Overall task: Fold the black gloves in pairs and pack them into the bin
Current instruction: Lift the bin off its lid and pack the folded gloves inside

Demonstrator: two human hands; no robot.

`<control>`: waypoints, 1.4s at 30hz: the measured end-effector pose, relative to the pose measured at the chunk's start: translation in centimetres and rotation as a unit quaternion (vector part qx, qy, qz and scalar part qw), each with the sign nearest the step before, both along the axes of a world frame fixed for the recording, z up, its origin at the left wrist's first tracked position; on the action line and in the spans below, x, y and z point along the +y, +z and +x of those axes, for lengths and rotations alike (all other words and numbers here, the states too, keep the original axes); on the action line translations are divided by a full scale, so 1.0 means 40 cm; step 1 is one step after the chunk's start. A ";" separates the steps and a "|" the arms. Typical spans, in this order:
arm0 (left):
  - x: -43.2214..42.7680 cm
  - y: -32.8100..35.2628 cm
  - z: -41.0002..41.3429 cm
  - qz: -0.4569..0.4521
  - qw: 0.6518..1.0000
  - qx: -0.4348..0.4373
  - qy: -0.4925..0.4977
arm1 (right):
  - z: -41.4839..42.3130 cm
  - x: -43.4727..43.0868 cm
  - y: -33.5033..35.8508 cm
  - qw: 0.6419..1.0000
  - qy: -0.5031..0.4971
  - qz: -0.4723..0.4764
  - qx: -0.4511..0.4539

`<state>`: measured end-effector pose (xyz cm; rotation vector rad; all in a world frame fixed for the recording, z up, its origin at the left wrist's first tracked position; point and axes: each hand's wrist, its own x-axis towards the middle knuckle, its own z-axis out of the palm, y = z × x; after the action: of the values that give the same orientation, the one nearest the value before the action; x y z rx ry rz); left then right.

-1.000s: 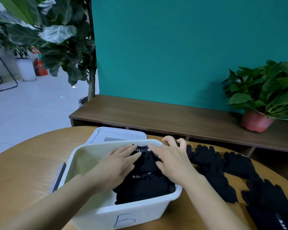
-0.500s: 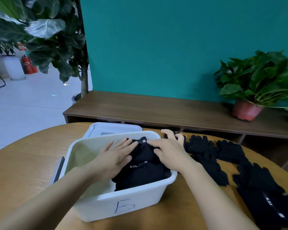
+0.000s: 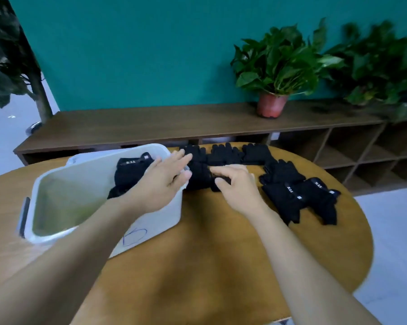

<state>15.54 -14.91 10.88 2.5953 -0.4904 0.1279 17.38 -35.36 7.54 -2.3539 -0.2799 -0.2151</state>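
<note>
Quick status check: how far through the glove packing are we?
Done: a bundle of folded gloves lies at the right end of the bin. In hand: nothing gripped; the left hand is open over the bin rim, the right hand reaches over the nearest loose gloves on the table. Left: several loose gloves to pair, fold and pack.

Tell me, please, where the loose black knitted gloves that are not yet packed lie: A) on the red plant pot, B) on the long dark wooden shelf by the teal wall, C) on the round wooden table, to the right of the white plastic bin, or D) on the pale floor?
C: the loose black knitted gloves lie spread on the round wooden table, right of the white plastic bin.
</note>
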 end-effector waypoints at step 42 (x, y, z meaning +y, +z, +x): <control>-0.342 -0.316 -0.024 0.205 0.971 0.051 -0.107 | -0.155 -0.237 -0.278 0.986 -0.140 -0.082 0.044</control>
<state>14.57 -28.60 -1.76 2.9022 -0.8299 -0.2020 11.19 -44.84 -3.60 -2.5538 0.0818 -0.2294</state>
